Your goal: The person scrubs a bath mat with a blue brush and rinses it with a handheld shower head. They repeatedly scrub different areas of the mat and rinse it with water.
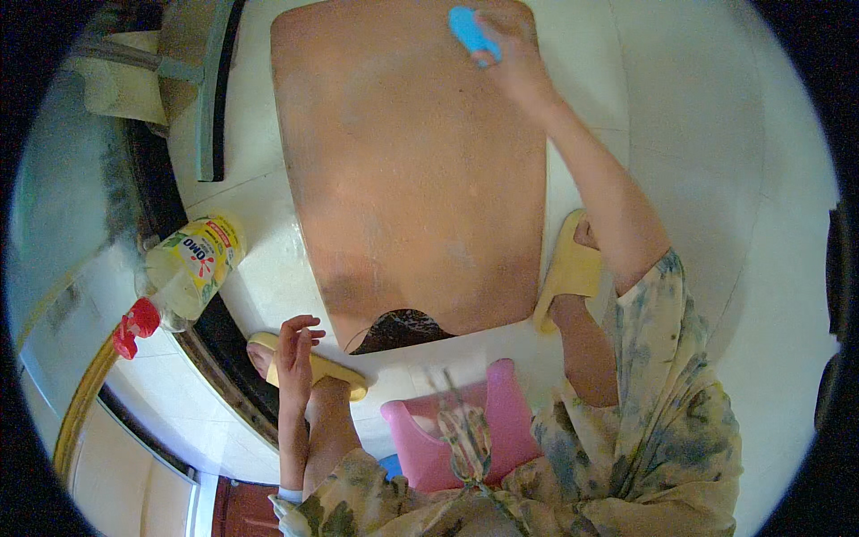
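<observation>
My right hand (pixel 513 60) grips a light blue brush or sponge (pixel 472 30) near the top right corner of a brown board or tabletop (pixel 416 174). Its underside is hidden, so I cannot tell what its working face is. Down at the lower left, my left hand (pixel 298 352) is raised over my knee and slippered foot, its fingers apart and slightly curled, holding nothing. At the board's near end a dark patterned patch (pixel 402 330) shows within a curved outline.
An OMO bottle (pixel 194 265) with a red cap (pixel 137 327) is at the left. A pink plastic stool (pixel 429 446) is beneath me. Yellow slippers (pixel 576 272) are on my feet, either side of the board's near half. A grey-and-black frame piece (pixel 213 101) lies upper left.
</observation>
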{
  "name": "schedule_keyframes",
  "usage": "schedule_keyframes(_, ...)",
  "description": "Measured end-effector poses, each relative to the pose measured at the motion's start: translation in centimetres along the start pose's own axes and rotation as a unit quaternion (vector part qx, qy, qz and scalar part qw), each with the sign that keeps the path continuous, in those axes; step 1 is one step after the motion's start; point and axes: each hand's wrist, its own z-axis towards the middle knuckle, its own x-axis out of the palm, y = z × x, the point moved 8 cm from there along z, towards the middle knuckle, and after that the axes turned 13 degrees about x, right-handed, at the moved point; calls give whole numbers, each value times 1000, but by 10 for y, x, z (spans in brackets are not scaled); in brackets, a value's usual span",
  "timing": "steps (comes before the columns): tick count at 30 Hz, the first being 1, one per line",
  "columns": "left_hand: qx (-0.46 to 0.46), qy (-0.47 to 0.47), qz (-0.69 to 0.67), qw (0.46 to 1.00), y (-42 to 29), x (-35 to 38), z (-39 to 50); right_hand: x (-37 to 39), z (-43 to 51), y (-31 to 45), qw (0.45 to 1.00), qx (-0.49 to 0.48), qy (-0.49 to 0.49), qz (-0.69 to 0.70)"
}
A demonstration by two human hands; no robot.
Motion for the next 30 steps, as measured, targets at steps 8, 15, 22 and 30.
schedule_keyframes(8,6,-43,5,999,2,-26,-9,22,-128,68,984,-97,145,-42)
schedule_keyframes(15,4,-28,-11,1000,2,-15,-10,5,11,75,998,-62,-1,-31)
schedule_keyframes(22,2,-53,6,999,2,-38,-18,63,-130,116,952,-44,302,32)
schedule_keyframes(30,-17,-61,-17,998,9,-35,-25,63,-131,137,938,-93,309,-127)
